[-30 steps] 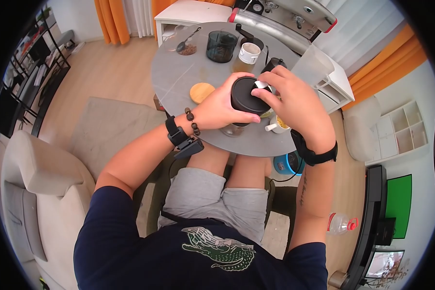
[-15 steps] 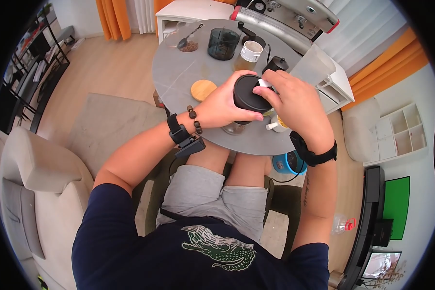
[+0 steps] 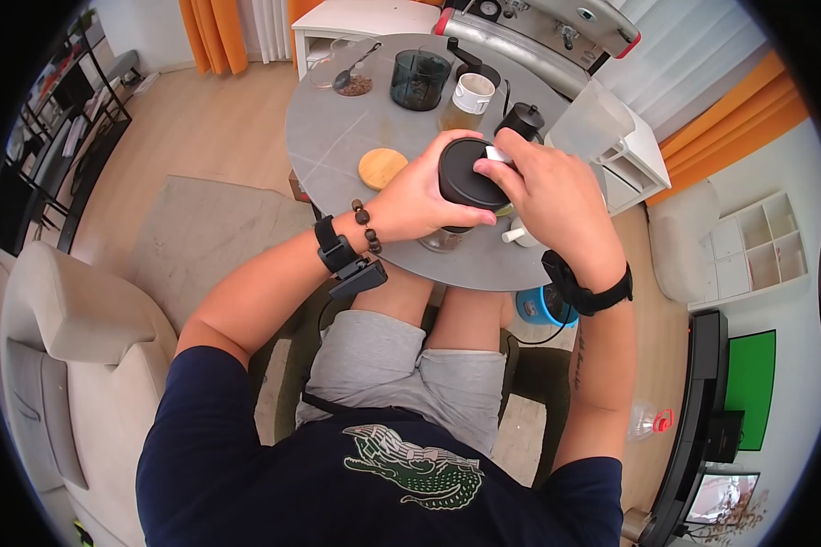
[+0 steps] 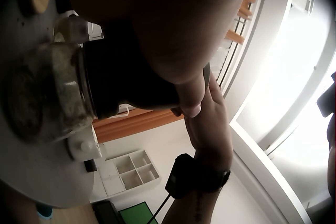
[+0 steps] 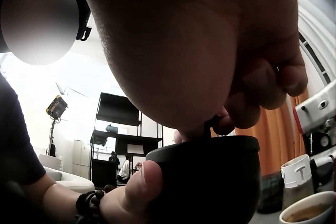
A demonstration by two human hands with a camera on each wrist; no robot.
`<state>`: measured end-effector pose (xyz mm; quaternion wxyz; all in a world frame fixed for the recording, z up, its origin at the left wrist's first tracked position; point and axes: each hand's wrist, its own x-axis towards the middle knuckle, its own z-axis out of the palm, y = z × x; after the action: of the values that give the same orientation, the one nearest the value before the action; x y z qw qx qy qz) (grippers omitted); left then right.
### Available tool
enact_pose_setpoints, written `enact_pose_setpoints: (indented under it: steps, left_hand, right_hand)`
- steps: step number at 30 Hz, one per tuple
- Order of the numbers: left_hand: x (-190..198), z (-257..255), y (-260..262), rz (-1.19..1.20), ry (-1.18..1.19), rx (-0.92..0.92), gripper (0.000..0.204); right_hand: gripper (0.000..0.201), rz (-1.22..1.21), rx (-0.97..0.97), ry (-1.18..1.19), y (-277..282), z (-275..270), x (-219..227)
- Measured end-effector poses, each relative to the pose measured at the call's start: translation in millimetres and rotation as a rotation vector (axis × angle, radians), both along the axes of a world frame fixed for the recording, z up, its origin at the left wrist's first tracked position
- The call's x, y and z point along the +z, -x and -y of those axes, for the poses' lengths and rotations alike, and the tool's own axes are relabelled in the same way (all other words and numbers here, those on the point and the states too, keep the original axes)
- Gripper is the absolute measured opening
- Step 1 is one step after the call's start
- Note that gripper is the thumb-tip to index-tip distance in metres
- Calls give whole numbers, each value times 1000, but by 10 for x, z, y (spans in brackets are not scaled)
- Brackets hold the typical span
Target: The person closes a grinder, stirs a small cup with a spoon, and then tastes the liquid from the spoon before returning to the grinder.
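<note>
A coffee grinder with a black upper body (image 3: 461, 173) and a clear glass jar (image 4: 60, 92) below stands at the table's near edge. My left hand (image 3: 424, 190) wraps around the black body, thumb on the near side. Above it, my right hand (image 3: 561, 191) pinches a small piece at the grinder's top between thumb and fingers. That piece shows a white face (image 3: 495, 154) in the head view, and a thin dark stem (image 5: 208, 129) under the fingers in the right wrist view. The right hand partly covers a white-handled cup (image 3: 516, 236).
A round wooden lid (image 3: 383, 169) lies left of the hands. Farther back are a glass jar with a spoon (image 3: 356, 71), a dark canister (image 3: 420, 80), a white-collared glass (image 3: 470, 96), a black crank (image 3: 465, 56) and a black knobbed pot (image 3: 523, 120). An espresso machine (image 3: 538, 41) stands behind.
The left hand keeps its grip on the grinder. My right hand, still pinching the small piece on top, has turned slightly and now covers more of the white-handled cup.
</note>
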<state>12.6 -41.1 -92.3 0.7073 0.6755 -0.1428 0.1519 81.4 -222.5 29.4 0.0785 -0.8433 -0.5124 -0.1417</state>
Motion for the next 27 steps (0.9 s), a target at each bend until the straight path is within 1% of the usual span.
enact_pose_setpoints:
  steps: [2,3,5,6,8,12,14,17,18,20,24,26,27]
  left_hand:
    - [1,11,10,-8,-12,36,101]
    - [-6,31,12,-9,-11,34,101]
    - [-12,78,8,36,-16,85,102]
    - [-20,95,9,35,-15,85,102]
    - [-38,131,15,31,-59,181,102]
    - [-8,214,60,-14,13,192,103]
    - [8,255,91,-3,-70,300,99]
    - [-7,283,85,-10,-58,326,102]
    - [-8,295,86,-10,-58,326,102]
    - [-8,318,93,14,-78,383,103]
    - [-17,311,95,5,-73,388,104]
    - [-29,298,99,41,-90,367,111]
    - [-47,288,94,42,-89,368,111]
  right_hand:
    - [39,74,-70,-61,16,-44,-113]
    - [39,73,-72,-59,26,-34,-127]
    - [41,33,-86,-94,48,-12,-138]
    - [41,32,-86,-93,65,-11,-137]
    - [41,83,-118,-104,119,-16,-124]
    - [41,147,-186,-85,259,-81,-98]
    - [42,195,-272,-93,315,-126,-120]
    - [43,230,-315,-95,324,-161,-177]
    - [43,230,-315,-95,334,-173,-179]
    - [44,204,-319,-115,351,-189,-179]
    - [44,167,-293,-140,296,-159,-213]
    - [43,35,-250,-185,237,-120,-241]
    - [43,37,-249,-185,208,-99,-240]
